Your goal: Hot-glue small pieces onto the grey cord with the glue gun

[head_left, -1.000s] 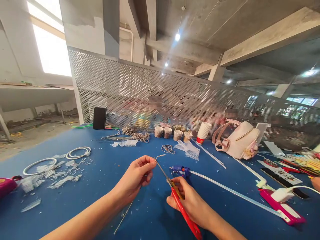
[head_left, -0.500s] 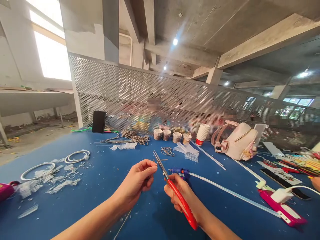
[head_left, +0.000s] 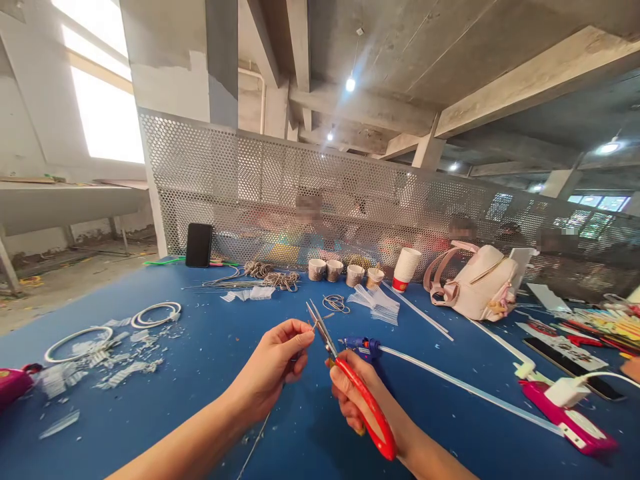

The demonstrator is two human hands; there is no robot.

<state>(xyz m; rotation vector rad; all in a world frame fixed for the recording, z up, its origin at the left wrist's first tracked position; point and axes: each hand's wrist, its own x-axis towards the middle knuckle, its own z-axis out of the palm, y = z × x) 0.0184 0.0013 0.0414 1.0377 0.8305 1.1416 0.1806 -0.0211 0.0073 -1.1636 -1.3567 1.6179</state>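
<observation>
My left hand (head_left: 280, 350) is closed in a pinch, its thumb and forefinger on a thin cord (head_left: 256, 445) whose short end pokes out toward the blades. The cord's other part trails below the hand toward the front of the table. In my right hand (head_left: 357, 387) are red-handled scissors (head_left: 367, 403), pointing up and away from me. Their blades are slightly apart, right beside the fingertips of my left hand. Just beyond my right hand lies a blue glue gun (head_left: 361, 345) with a long clear glue stick in its back.
Several wrapped small cups (head_left: 355, 275), stacked paper cups (head_left: 407, 269) and a pink backpack (head_left: 477, 280) line the back. White rings (head_left: 79, 343) and scraps lie left. Coiled cord (head_left: 336, 304) is ahead, a pink power strip (head_left: 570, 417) right. Another person's hand (head_left: 631, 368) shows at the right edge.
The scissors' blades have spread a little, and their handles have shifted slightly in my right hand. My left hand stays almost in place, still pinching the cord.
</observation>
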